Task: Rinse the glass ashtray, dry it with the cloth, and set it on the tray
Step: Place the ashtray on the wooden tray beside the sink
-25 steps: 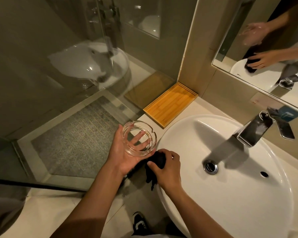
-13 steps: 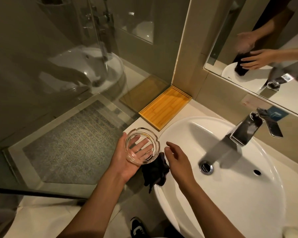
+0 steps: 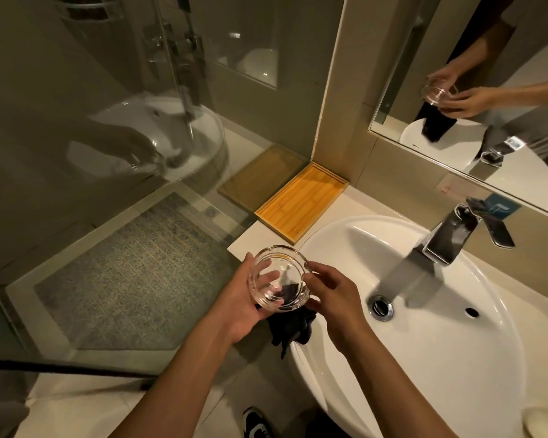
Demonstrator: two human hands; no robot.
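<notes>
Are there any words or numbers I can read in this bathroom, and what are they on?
No text here can be read.
Blue card behind the tap: only a pale mark, too blurred to read.
Small tag in the mirror: too small to read.
Glass ashtray, wooden tray, dark cloth: no writing visible.

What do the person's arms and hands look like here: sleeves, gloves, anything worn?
Both forearms are bare up to the frame edge, with no sleeve in view. The left hand and the right hand wear no gloves. No watch, ring or band shows on the parts of the wrists and fingers in view. In the mirror reflection, too, the forearms look bare, though it is small and dim.
</notes>
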